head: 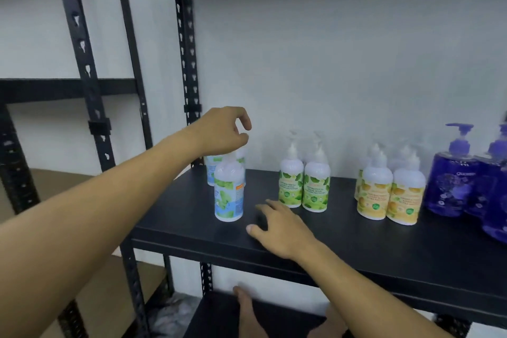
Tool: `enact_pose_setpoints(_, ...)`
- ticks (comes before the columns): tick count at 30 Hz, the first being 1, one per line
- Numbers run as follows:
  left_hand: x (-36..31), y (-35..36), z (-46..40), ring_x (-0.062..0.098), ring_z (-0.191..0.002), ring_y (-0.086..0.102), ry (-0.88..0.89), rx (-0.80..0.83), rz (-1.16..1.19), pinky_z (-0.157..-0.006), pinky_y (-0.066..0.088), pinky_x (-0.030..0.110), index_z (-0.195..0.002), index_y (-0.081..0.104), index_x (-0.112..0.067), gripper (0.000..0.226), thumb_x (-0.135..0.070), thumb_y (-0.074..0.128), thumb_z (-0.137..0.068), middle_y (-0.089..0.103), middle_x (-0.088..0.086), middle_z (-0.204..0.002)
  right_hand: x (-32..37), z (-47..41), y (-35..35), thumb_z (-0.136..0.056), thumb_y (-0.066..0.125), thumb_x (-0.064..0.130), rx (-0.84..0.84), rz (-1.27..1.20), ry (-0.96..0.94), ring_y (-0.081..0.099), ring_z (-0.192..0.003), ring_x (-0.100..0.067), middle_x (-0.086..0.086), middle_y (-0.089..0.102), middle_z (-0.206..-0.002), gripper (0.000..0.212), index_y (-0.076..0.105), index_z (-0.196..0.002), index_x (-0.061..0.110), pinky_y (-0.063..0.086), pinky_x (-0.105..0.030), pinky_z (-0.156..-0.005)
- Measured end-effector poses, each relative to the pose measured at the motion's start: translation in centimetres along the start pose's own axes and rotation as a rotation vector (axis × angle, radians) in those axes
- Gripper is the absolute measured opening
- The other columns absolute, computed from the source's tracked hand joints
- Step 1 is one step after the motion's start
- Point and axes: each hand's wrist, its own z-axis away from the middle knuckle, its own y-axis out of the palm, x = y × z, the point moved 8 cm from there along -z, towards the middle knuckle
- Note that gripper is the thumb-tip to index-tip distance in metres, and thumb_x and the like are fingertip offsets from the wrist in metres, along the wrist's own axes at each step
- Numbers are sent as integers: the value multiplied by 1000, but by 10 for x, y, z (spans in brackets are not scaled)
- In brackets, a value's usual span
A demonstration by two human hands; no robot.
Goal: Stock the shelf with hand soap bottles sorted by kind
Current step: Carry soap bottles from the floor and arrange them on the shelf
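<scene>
A black metal rack [189, 68] with slotted uprights stands against a white wall, and its black shelf [356, 239] carries the soap bottles in groups by kind. At the far right stand the purple pump bottles [450, 181], the biggest of the lot, partly cut off by the frame edge. To their left is a cluster of yellow-labelled bottles [389, 195], then a pair of green-labelled bottles [303, 186], then at the left end the blue-and-green-labelled bottles [229, 195], all upright.

The left hand [223, 130] is above that left-end group (its forearm covers the bottle tops), fingers curled loosely with thumb and forefinger near each other; whether they pinch a pump cannot be told. The right hand [279, 225] lies on the bare shelf just beside the front blue-and-green bottle, fingers spread and fairly straight, holding nothing.
</scene>
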Motion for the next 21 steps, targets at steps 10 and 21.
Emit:
enact_pose_setpoints(10, 60, 3, -31, 1, -68, 55, 1, 0, -21, -58, 38, 18, -110, 61, -28, 32, -9, 52, -85, 66, -4, -91, -9, -15, 22, -95, 25, 68, 105, 72, 71, -5, -152, -10, 10, 0, -166, 71, 10, -157, 37, -2, -38, -123)
enact_pose_setpoints(21, 86, 26, -58, 11, -61, 54, -29, -9, 69, -54, 45, 19, -109, 59, -29, 36, -4, 49, -86, 68, 7, -94, -9, -13, 21, -94, 25, 69, 89, 57, 80, -7, -151, -9, 12, 0, -165, 71, 10, -157, 39, -3, -37, -124)
